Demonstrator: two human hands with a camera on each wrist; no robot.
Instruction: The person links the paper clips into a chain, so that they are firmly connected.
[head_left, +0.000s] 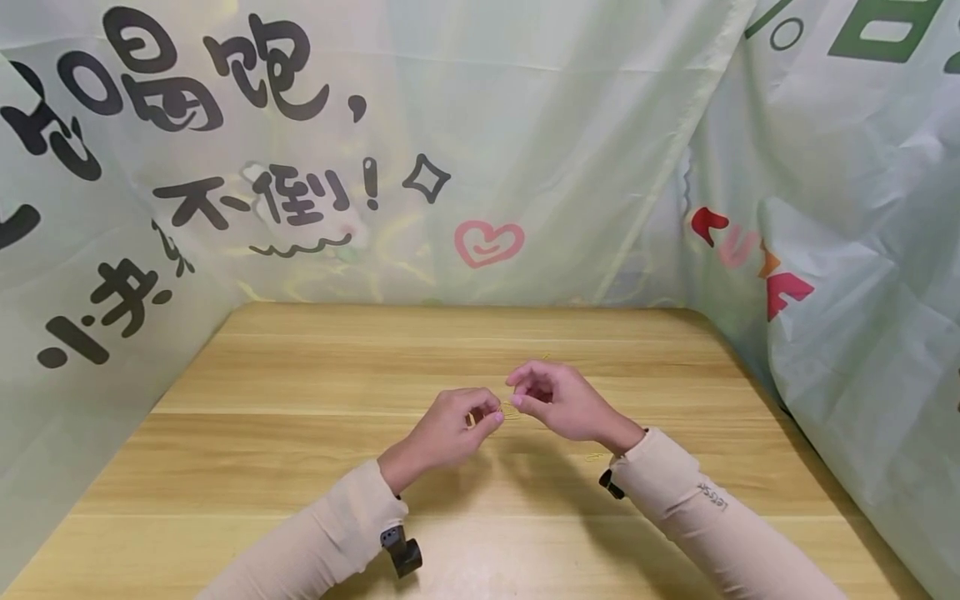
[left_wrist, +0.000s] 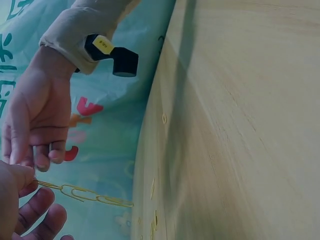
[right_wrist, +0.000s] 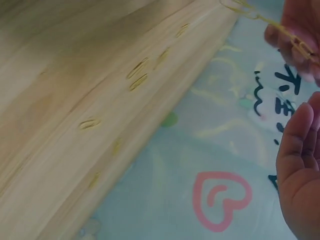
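My left hand [head_left: 453, 425] is held above the table and pinches one end of a short chain of yellow paper clips [left_wrist: 82, 192] between thumb and fingertip. In the left wrist view the linked clips stretch out from that pinch. Just to the right, my right hand [head_left: 562, 404] hovers close to the left fingertips. Its thumb and index finger stand apart, with nothing visible between them; the right wrist view shows only part of this hand. Several loose yellow paper clips lie on the table, among them one paper clip [right_wrist: 90, 124] apart from a small group.
The wooden table [head_left: 337, 358] is bordered by pale printed cloth [head_left: 570, 167] at the back and both sides. A loose paper clip [head_left: 595, 457] lies near the right wrist. Each sleeve cuff carries a small black camera [head_left: 401, 552].
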